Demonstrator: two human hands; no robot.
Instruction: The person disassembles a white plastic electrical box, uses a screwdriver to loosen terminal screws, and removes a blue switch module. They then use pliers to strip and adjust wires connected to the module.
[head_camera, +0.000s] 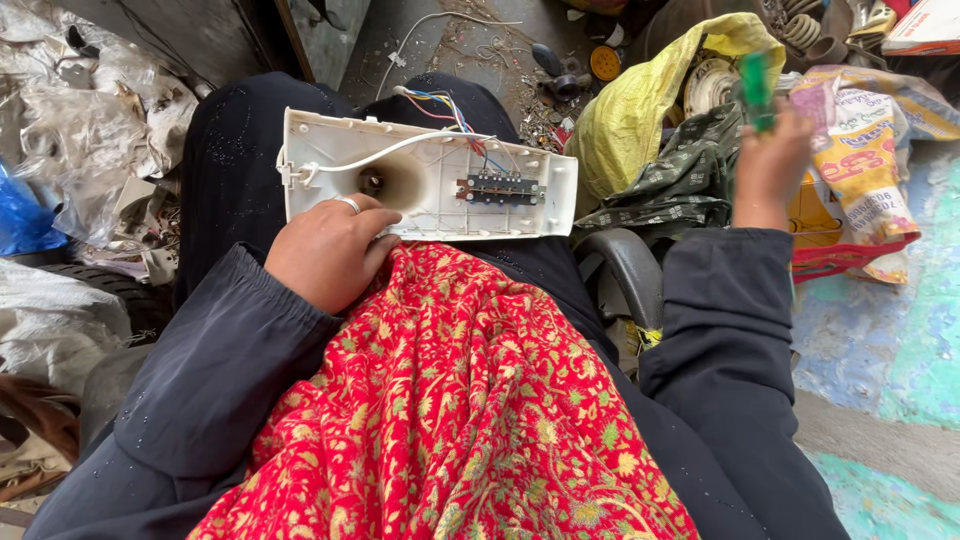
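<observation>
An open white plastic casing (430, 180) lies across my lap, its inside facing up. It shows a round funnel-shaped cavity, a small dark terminal block (498, 188) and coloured wires (450, 110) running out of its far edge. My left hand (330, 250), with a ring on one finger, grips the casing's near edge. My right hand (770, 165) is raised to the right, apart from the casing, and closed around a green-handled tool (757, 88); the tool's tip is hidden.
A red patterned cloth (450, 400) covers my lap. A yellow bag (640, 100) and a printed sack (865, 170) lie at right, crumpled plastic sheets (90, 130) at left. Scrap parts and wires litter the ground ahead (540, 60).
</observation>
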